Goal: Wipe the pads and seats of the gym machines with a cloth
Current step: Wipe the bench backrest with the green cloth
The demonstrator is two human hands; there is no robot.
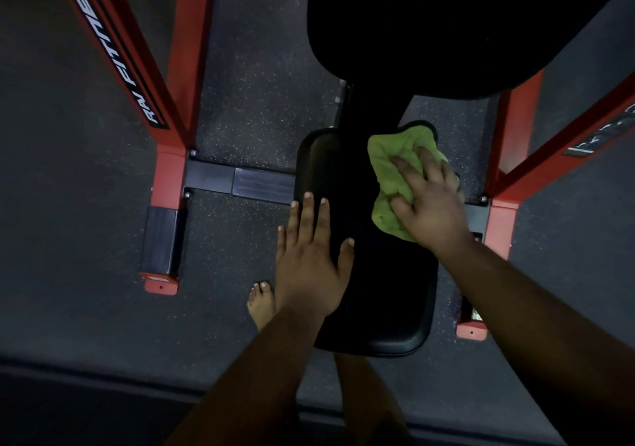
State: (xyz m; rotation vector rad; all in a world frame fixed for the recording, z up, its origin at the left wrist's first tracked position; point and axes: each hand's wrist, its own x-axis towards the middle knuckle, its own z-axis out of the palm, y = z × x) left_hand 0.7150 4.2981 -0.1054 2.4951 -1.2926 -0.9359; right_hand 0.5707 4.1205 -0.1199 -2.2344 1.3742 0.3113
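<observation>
1. The right hand (426,201) lies on a crumpled green cloth (395,170), fingers curled into its folds, pressing it onto the far right part of the black seat (385,291).
2. The left hand (311,256) lies flat on the seat's left edge, fingers straight and together, thumb spread toward the middle; it holds nothing. The two hands are apart, the bare middle of the seat between them.
3. The cloth covers the seat's far right corner and spills a little over that edge.
4. Beyond the seat rises a larger black back pad (446,26), dark and hard to read.
5. A dark crossbar (240,182) runs out from the seat's left side to a red frame (171,101), whose slanted beam carries white lettering. Another part of the red frame stands off the seat's right side.
6. Just left of the seat's near end, a bare foot (261,303) stands on the dark speckled floor (86,222); a bare leg shows under the seat's near edge.
</observation>
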